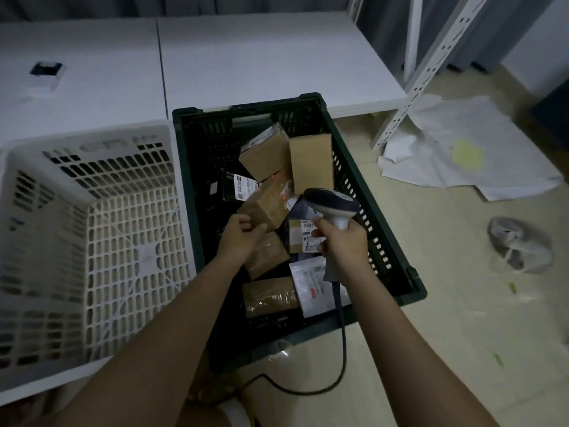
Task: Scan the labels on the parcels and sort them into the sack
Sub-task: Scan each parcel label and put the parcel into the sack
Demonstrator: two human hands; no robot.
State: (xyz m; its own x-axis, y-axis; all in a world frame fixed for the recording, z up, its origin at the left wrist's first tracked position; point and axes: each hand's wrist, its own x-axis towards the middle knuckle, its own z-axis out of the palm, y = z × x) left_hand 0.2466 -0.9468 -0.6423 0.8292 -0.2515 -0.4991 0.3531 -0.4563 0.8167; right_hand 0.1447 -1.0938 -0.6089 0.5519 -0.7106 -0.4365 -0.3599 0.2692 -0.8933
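A dark green crate (363, 192) holds several cardboard parcels and flat mailers. My left hand (241, 238) grips the near end of a brown cardboard box (271, 201) that is tilted up over the pile, a red mark on its top. My right hand (345, 241) holds the handle of a grey and white barcode scanner (334, 203), whose head points left at that box. The scanner's black cable (341, 334) hangs down to the floor. Two more brown boxes (311, 163) stand at the crate's far end. A white mailer (311, 282) lies at the near end.
An empty white slatted basket (92, 241) stands left of the crate. White table tops (246, 63) lie behind both. A white metal rack post (418, 78), crumpled white sheets (468, 149) and a plastic bag (517, 245) are on the floor at the right.
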